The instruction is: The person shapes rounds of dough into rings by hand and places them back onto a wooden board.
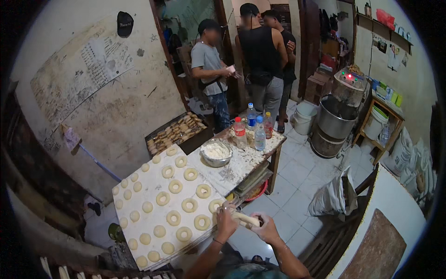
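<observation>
Now both hands are up in front of the body, forearms slanting in from below, wrists bent toward each other. Left hand [225,222], with a thin band at its wrist, curls its fingers on one end of the dough [247,219]; right hand [264,228] grips the other end from the right. So the dough hangs between them, a thick pale length, just off the board's corner.

And it's crowded on the left! The board [151,186] reaches right up to the left hand, covered with rings [167,218] and, farther left, balls [159,231]; one ring lies just beyond those fingers. Straight ahead of the hands, the table [223,174] carries a metal bowl [217,162] of white powder and four bottles [259,135]. Off to the right, well apart, a sack [327,197] slumps on the floor. Far beyond the hands, three people [261,51] stand near the doorways.
</observation>
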A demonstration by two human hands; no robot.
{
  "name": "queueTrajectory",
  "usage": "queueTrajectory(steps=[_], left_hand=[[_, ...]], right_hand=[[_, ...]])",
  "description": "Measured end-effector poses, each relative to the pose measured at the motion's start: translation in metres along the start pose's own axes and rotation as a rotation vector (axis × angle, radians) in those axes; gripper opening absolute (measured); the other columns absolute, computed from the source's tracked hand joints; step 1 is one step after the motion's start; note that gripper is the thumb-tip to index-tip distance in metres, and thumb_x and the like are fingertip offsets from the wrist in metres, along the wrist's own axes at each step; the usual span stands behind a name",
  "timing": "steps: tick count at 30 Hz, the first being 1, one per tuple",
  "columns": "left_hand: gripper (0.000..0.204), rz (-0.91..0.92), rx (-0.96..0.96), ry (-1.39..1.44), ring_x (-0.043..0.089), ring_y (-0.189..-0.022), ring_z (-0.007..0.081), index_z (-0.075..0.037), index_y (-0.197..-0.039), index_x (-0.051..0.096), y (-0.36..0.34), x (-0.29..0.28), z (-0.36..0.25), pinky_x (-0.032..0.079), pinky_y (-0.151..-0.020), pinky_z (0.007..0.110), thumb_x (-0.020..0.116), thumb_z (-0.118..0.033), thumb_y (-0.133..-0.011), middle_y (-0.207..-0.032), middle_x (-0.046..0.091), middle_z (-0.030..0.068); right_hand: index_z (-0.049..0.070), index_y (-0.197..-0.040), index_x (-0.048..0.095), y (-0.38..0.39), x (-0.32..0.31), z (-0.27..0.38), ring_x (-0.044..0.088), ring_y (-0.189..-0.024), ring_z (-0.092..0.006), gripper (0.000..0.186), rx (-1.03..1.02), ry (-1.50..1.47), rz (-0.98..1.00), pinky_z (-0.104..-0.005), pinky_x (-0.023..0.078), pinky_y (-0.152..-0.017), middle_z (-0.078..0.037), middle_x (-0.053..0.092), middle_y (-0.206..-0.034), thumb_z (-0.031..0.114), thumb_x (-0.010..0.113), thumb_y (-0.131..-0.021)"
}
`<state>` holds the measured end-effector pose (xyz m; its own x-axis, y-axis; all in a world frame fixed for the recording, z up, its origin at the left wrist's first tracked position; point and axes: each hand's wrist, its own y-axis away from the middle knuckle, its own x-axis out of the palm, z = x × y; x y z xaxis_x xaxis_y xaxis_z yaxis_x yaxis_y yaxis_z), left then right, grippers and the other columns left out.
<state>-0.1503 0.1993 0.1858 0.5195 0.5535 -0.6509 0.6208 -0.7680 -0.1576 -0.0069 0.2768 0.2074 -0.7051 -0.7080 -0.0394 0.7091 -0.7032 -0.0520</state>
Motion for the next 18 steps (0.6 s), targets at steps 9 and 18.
queueTrajectory(steps=[9, 18], left_hand=[[0.043, 0.192, -0.015, 0.436, 0.056, -0.073, 0.0195, -0.003, -0.118, 0.039, 0.032, -0.027, -0.060, 0.046, -0.069, 0.032, 0.051, -0.018, -0.080, -0.083, 0.053, 0.0106], [0.044, 0.374, -0.190, 0.823, 0.045, -0.060, 0.0134, -0.007, -0.124, 0.034, 0.027, -0.044, 0.023, 0.042, -0.061, 0.028, 0.046, -0.026, -0.086, -0.080, 0.048, 0.0050]], right_hand=[[0.004, -0.118, 0.035, -0.010, -0.020, 0.023, 0.057, -0.069, -0.0265, 0.041, 0.213, -1.432, 0.153, -0.0375, 0.050, -0.071, -0.014, 0.057, -0.083, 0.003, 0.040, -0.077], [0.006, -0.117, 0.040, -0.025, -0.004, 0.031, 0.045, -0.052, -0.0111, 0.038, 0.448, -1.025, 0.553, -0.0236, 0.040, -0.050, -0.005, 0.050, -0.068, 0.034, 0.034, -0.091]])
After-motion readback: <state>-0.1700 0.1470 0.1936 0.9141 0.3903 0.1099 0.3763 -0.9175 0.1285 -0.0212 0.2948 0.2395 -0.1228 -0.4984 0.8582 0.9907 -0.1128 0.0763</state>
